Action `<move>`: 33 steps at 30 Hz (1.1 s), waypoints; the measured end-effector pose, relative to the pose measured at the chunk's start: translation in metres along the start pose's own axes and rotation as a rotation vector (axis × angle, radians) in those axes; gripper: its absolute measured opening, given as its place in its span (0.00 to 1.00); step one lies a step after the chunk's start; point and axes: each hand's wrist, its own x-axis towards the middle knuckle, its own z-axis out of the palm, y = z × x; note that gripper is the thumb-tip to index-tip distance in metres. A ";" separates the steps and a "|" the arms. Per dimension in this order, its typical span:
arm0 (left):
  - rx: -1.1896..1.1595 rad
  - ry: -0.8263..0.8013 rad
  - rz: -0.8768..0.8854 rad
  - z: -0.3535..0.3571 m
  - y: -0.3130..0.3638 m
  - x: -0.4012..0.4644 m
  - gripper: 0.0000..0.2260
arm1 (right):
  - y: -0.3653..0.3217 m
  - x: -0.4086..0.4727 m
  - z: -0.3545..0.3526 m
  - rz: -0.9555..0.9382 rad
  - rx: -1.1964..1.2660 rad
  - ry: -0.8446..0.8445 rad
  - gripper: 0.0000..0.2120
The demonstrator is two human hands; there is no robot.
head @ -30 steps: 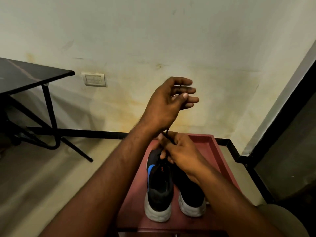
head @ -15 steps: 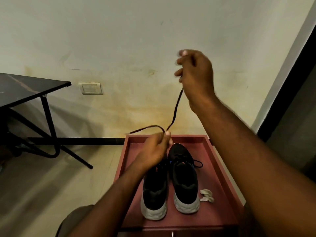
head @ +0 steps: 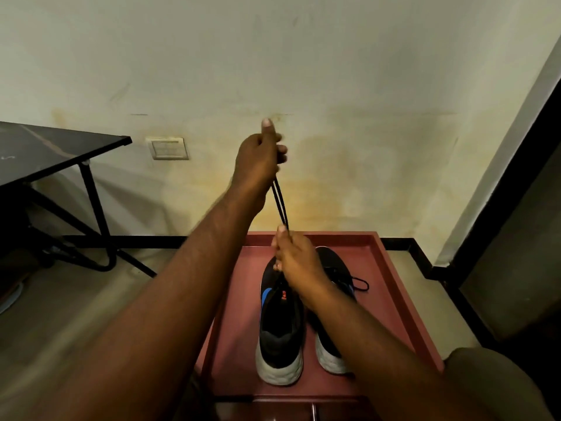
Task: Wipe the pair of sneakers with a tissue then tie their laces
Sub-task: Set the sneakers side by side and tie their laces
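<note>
A pair of black sneakers with white soles stands toes-away on a red table [head: 391, 299]. The left sneaker [head: 279, 332] has a blue stripe and an orange mark. My right forearm partly covers the right sneaker [head: 334, 265], whose lace loop [head: 360, 284] lies to its right. My left hand [head: 259, 161] is raised above the shoes and grips two black lace strands [head: 280, 205] pulled taut. My right hand [head: 299, 262] pinches the same strands low down, just above the left sneaker's tongue. No tissue is in sight.
A black folding table [head: 60, 147] stands at the left against the stained wall, with a wall switch [head: 168, 148] beside it. A dark door frame [head: 516, 183] runs down the right side. My knee [head: 485, 378] shows at the lower right.
Half a second ago my right hand held the lace high and my left hand was low. Now the left hand holds both strands up and the right hand pinches them near the shoe.
</note>
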 end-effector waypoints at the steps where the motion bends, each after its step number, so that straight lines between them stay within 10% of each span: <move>1: 0.099 0.037 0.027 -0.009 -0.015 -0.005 0.29 | -0.012 0.009 -0.004 -0.025 0.066 0.038 0.22; 4: 0.195 -0.261 -0.063 -0.027 -0.082 -0.042 0.42 | -0.059 0.040 -0.019 -0.098 0.231 0.105 0.22; 7: 0.269 -0.578 -0.129 -0.018 -0.149 -0.080 0.28 | -0.100 0.063 -0.036 -0.077 0.363 0.119 0.21; 16: -0.010 -0.435 -0.137 -0.007 -0.185 -0.083 0.19 | -0.119 0.129 -0.096 -0.001 0.330 0.361 0.19; 27: -0.165 -0.131 -0.505 0.026 -0.156 0.048 0.16 | 0.105 0.012 -0.132 0.053 -0.377 0.208 0.14; 33: 0.337 -0.224 -0.458 0.029 -0.182 0.093 0.13 | 0.145 -0.026 -0.143 0.045 -0.246 0.169 0.14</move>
